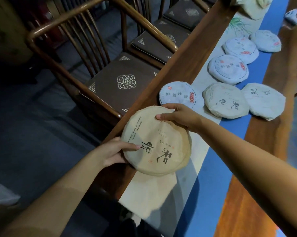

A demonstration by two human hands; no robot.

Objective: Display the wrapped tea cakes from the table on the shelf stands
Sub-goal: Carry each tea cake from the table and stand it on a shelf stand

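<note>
A round tea cake (157, 142) in beige paper with black brush characters is held over the table's near edge by both hands. My left hand (114, 152) grips its lower left rim, thumb on top. My right hand (176, 115) grips its upper right rim. Several more wrapped tea cakes lie flat on the table runner: a white one with a red seal (177, 94), two cream ones with black characters (225, 100) (264, 100), and more white ones further back (228, 68) (241, 49) (265, 40). No shelf stands are in view.
The long wooden table (260, 194) carries a blue and cream runner (202, 177). Wooden chairs (86, 53) with dark patterned cushions stand close along its left side. Crumpled paper (252, 6) and a small white object (292, 16) lie at the far end.
</note>
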